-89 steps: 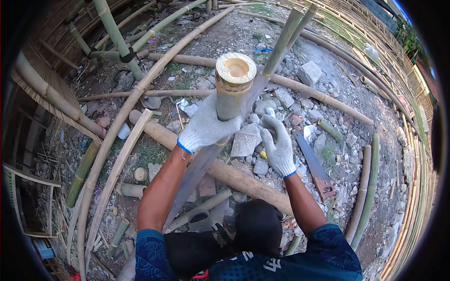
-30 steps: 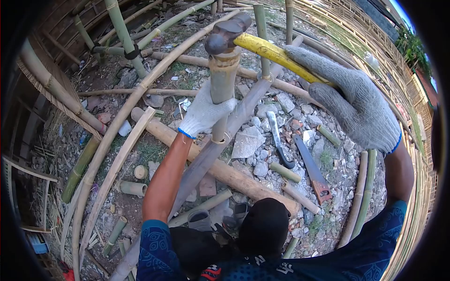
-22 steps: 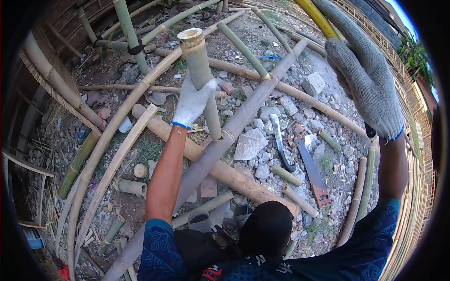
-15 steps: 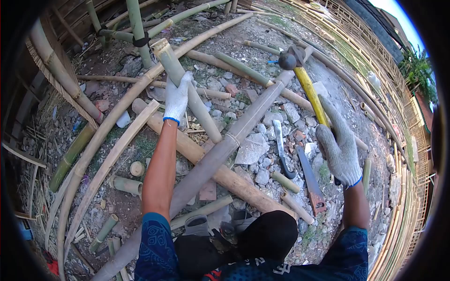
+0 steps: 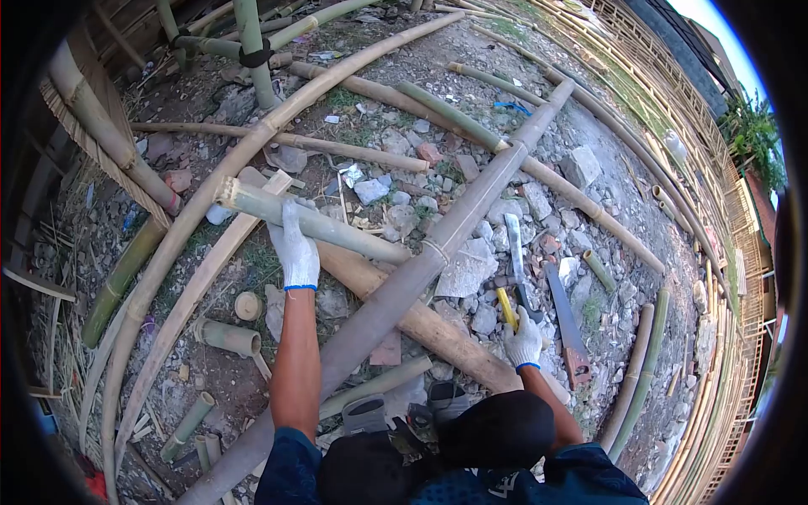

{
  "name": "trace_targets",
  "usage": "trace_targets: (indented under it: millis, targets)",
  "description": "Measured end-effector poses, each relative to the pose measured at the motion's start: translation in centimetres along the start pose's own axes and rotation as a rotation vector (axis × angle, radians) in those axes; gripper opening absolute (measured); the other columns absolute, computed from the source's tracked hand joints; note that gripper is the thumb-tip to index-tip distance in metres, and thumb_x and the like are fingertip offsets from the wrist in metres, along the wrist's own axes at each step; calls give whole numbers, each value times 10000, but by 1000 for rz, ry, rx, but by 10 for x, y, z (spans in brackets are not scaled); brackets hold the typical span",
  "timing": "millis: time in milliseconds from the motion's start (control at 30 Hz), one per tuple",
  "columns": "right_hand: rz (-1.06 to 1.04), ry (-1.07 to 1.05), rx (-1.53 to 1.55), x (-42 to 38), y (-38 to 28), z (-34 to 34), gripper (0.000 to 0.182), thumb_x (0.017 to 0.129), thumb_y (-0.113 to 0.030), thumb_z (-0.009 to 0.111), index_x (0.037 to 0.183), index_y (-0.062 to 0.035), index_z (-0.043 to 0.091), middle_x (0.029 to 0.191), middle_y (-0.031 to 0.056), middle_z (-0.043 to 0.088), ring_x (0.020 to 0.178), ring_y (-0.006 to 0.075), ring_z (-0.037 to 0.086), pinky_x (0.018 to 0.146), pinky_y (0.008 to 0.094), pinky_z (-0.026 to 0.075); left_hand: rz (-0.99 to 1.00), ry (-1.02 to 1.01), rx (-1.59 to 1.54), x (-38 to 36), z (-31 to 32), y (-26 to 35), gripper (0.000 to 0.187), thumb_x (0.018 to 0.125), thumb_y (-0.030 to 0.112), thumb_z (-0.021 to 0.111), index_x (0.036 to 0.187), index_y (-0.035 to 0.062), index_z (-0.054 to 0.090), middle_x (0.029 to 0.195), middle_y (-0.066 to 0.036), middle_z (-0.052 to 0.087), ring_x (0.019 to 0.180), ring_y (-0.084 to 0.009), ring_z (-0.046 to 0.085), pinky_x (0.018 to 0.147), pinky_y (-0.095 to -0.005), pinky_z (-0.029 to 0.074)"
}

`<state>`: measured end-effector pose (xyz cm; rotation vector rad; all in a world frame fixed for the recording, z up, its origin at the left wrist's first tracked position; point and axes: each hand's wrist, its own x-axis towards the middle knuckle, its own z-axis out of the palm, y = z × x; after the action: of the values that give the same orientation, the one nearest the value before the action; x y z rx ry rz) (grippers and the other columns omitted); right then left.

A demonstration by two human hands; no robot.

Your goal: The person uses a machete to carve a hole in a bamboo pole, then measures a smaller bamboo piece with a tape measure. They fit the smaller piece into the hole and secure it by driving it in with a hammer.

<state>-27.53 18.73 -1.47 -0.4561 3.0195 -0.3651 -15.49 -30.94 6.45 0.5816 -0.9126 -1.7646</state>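
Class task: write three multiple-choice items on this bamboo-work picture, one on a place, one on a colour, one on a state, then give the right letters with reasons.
1. Where does the saw lie?
A. on the rubble by the right hand
B. against the fence
C. across the person's lap

2. What colour is the hammer handle?
A. red
B. yellow
C. blue

3. How does the bamboo piece in the left hand stand?
A. upright
B. tilted low, nearly flat
C. split in two

Key: 1 A, it rests on stones there; 2 B, yellow shows above the glove; 3 B, it slopes just above the ground.
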Motion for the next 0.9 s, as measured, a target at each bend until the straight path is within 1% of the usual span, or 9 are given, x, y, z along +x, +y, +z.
trace_targets:
  millis: [67, 167, 233, 300, 467, 567, 633, 733, 900]
  targets:
    - [-47, 132, -36, 23, -40, -7, 630, 931, -296, 749, 1476, -47, 553, 1252, 268, 673, 1101, 457, 664, 949, 549, 531, 66, -19, -79, -6, -14, 9, 434, 1050, 335, 694, 1306, 51, 489, 1059, -83, 636, 988, -218, 652, 927, -429, 565]
    - [-40, -21, 321, 72, -108, -9, 721, 973, -365, 753, 1542, -8, 492, 1346, 263, 669, 1213, 390, 673, 1031, 463, 539, 10, 103, -159, -22, -24, 24, 465, 1040, 369, 715, 1319, 80, 482, 1078, -91, 635, 1027, -229, 649, 959, -452, 565]
    - [-136, 40, 478, 93, -146, 14, 796, 946, -415, 770, 1534, 30, 469, 1445, 300, 569, 1350, 452, 555, 1151, 497, 440, -2, 131, -199, -27, -32, 32, 468, 1037, 380, 721, 1311, 79, 491, 1113, -91, 632, 1038, -242, 653, 965, -471, 563]
    - [-458, 269, 281, 85, -210, -19, 857, 875, -389, 838, 1527, 17, 459, 1444, 271, 557, 1390, 452, 497, 1169, 532, 416, 21, 138, -201, -31, -38, 37, 459, 1043, 379, 713, 1310, 80, 490, 1119, -87, 629, 1049, -247, 653, 978, -480, 556]
    - [-1078, -37, 354, 85, -311, -64, 898, 834, -353, 868, 1576, -76, 444, 1435, 263, 566, 1353, 466, 523, 1130, 540, 448, 90, 59, 32, -50, -4, 65, 583, 1047, 412, 700, 1424, 34, 465, 1178, -115, 647, 1167, -278, 654, 1045, -485, 535]
    - [-1083, -185, 486, 96, -341, -54, 812, 799, -296, 867, 1501, -103, 505, 1261, 217, 672, 1215, 410, 644, 1031, 501, 523, 40, -64, 48, -60, 32, 91, 735, 1070, 408, 666, 1583, 48, 284, 1429, -160, 545, 1342, -255, 553, 1143, -468, 465]
    - [-1017, -45, 521, 102, -339, -56, 716, 800, -280, 857, 1428, -120, 553, 1149, 186, 711, 1089, 388, 699, 947, 479, 564, 23, -150, -59, -67, 55, 110, 826, 1063, 344, 672, 1651, 37, 180, 1550, -183, 476, 1475, -296, 468, 1218, -476, 398]
    - [-916, 101, 495, 96, -322, -108, 547, 819, -272, 841, 1292, -105, 622, 1021, 152, 749, 954, 356, 746, 816, 454, 602, 143, -386, 516, -67, 31, 107, 814, 1032, 302, 701, 1632, 9, 237, 1579, -199, 447, 1516, -309, 427, 1252, -459, 360]
    - [-560, 170, 434, 88, -231, -138, 498, 858, -286, 841, 1253, -60, 639, 985, 184, 742, 883, 354, 743, 794, 441, 580, -699, -896, 1075, -79, -70, 75, 820, 973, 414, 776, 1540, -55, 413, 1500, -248, 575, 1424, -311, 546, 1223, -407, 400]
